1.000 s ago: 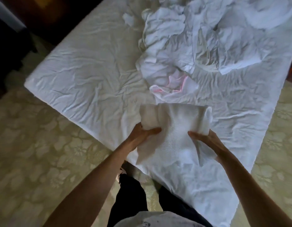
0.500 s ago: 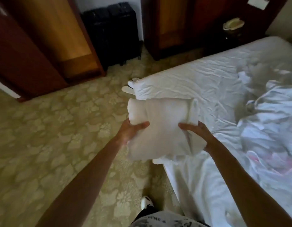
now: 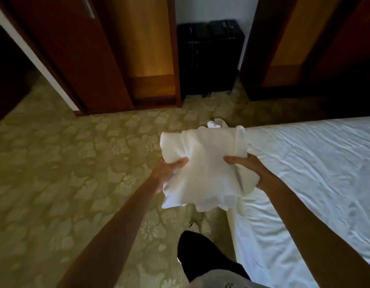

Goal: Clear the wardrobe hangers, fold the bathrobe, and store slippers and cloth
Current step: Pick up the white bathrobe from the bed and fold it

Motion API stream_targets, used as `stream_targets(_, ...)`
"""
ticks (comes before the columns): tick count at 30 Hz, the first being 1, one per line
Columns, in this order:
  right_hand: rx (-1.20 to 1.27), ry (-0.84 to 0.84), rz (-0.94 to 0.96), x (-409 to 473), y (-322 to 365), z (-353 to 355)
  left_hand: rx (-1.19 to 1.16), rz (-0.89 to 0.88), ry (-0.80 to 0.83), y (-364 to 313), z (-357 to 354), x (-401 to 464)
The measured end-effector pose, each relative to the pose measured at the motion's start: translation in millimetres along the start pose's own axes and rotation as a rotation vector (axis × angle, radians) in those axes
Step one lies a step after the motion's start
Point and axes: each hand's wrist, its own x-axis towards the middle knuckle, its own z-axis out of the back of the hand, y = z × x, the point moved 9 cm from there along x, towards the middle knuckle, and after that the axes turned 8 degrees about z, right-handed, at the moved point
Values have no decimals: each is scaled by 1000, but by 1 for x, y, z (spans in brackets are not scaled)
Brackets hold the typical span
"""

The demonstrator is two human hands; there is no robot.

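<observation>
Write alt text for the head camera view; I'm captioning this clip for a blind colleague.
A person's left hand and right hand hold a folded white bathrobe in front of them, above a patterned carpet. A white-sheeted bed lies to the right. Ahead stand wooden wardrobe doors and a black suitcase against the wall.

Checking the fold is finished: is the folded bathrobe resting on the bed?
No: both the left hand and right hand hold the bathrobe up beside the bed.

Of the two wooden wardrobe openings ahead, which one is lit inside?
The left wardrobe opening, left of the black suitcase, glows warm at its base; the right wardrobe opening shows no such glow.
</observation>
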Motion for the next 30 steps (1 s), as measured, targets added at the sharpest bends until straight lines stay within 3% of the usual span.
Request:
stream_targets(8,0,-77,-87,138,-8,63,24,74,89,-39,-59,152)
stream_targets(15,-75,-273,-196,227,-13,186,62,218,266,-49,-181,263)
stream_targets(25,-201,-445,-345,365,-111,376,179,392,350,29,-356,466)
stream_targets(30,-385,-436,-349,438,-180,427,217,472,258,97,-398,537)
